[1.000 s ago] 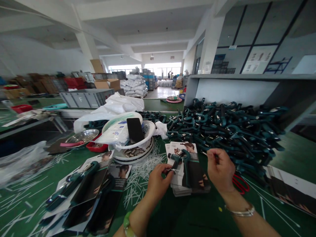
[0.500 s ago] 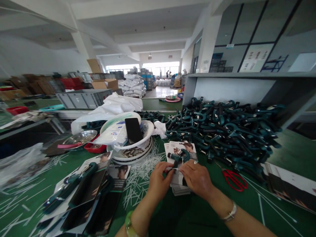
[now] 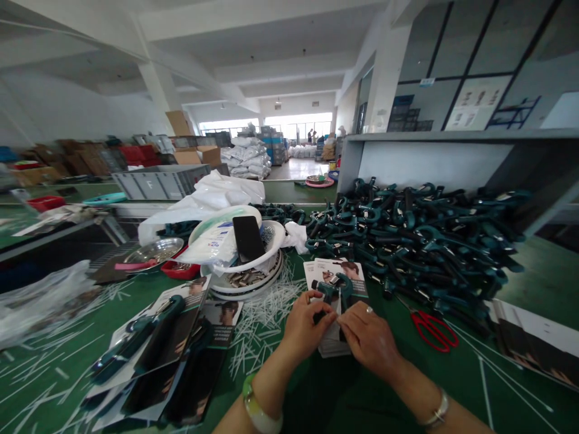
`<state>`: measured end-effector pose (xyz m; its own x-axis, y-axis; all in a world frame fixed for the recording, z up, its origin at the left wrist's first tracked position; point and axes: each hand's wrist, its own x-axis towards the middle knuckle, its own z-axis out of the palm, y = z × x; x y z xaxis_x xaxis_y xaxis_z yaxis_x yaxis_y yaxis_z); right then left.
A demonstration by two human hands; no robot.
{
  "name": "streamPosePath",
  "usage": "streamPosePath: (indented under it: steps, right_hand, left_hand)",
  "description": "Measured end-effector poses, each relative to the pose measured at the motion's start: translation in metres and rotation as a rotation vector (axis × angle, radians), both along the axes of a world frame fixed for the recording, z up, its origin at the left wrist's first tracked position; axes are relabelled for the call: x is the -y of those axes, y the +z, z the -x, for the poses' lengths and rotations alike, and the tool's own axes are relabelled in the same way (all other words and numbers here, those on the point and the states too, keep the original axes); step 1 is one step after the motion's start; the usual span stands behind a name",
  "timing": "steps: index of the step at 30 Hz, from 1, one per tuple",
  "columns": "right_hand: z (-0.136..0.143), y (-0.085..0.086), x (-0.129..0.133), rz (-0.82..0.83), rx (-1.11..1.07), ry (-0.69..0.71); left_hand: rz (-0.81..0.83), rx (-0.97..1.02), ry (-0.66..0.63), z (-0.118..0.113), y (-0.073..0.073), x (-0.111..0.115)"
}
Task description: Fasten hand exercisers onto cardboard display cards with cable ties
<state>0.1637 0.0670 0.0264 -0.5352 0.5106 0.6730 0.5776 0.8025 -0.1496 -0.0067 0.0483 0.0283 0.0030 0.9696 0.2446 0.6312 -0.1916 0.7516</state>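
A teal and black pipe cutter (image 3: 346, 286) lies on top of a stack of printed cards (image 3: 357, 271) in front of me. Just below its C-shaped head, a thin white cable tie (image 3: 339, 299) stands up between my fingertips. My left hand (image 3: 304, 325) is closed in a pinch at the cutter's left side, its tips at the tie. From the right, my right hand (image 3: 371, 336) pinches at the same tie, fingers bent and pressed together. The tie's lower part is hidden by the fingers.
Many pipe cutters (image 3: 420, 232) are heaped at the right, with red scissors (image 3: 434, 330) before them. Loose white ties (image 3: 256, 328) are scattered left of the stack. Carded cutters (image 3: 154, 343) lie at the left. A phone (image 3: 248, 239) rests on a white bowl (image 3: 274, 244). More cards (image 3: 534, 337) lie far right.
The white tie, stretched level between my hands before, now points upward. My hands have drawn together and their fingertips almost meet. The whole view has shifted slightly.
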Motion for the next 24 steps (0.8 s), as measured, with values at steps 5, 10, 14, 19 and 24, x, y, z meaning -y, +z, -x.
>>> streamPosePath:
  steps: [5, 10, 14, 19, 24]
  right_hand:
    - [-0.005, -0.005, 0.004, -0.023, -0.066, 0.023]
    - [-0.008, -0.003, 0.005, -0.018, -0.118, 0.006]
    - [-0.007, 0.005, 0.001, 0.065, -0.146, 0.042]
    - [0.000, 0.010, -0.002, 0.255, -0.205, 0.156]
    - [0.000, 0.009, -0.002, 0.490, -0.285, 0.228]
  left_hand:
    - [-0.023, -0.148, 0.026, 0.002, 0.013, 0.005]
    - [-0.013, -0.138, 0.016, -0.003, 0.019, 0.009]
    - [-0.003, -0.111, 0.015, -0.007, 0.013, 0.010]
    - [-0.110, -0.120, -0.045, -0.006, 0.002, 0.014]
    - [-0.197, -0.137, 0.019, -0.006, -0.012, 0.016]
